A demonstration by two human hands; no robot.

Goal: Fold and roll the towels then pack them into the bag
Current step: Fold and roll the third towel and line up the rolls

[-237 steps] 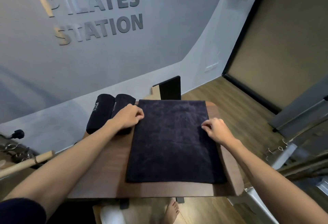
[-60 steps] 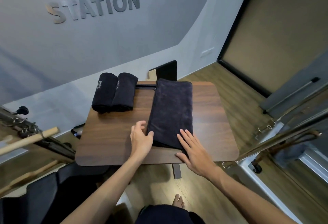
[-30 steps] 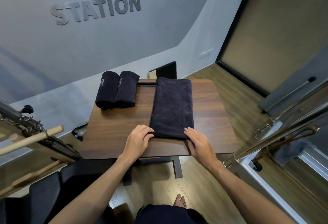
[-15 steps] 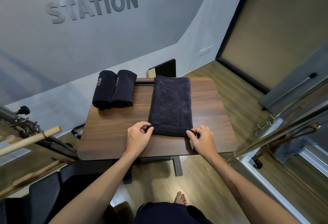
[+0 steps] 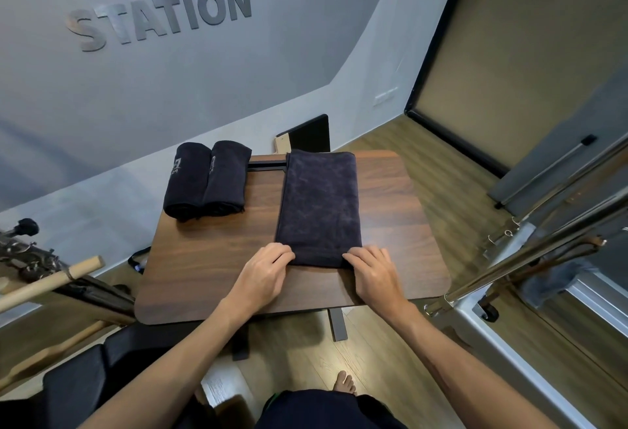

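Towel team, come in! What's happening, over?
Left hand and right hand gripping folded towel's near end. Two rolled towels parked far left. Table clear ahead.

Soft even indoor light, sharp centre, wide-angle bending at edges, faint floor glare

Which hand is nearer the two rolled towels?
Left. The left hand grips the folded towel's near-left corner, below the rolled towels; the right hand holds the opposite corner.
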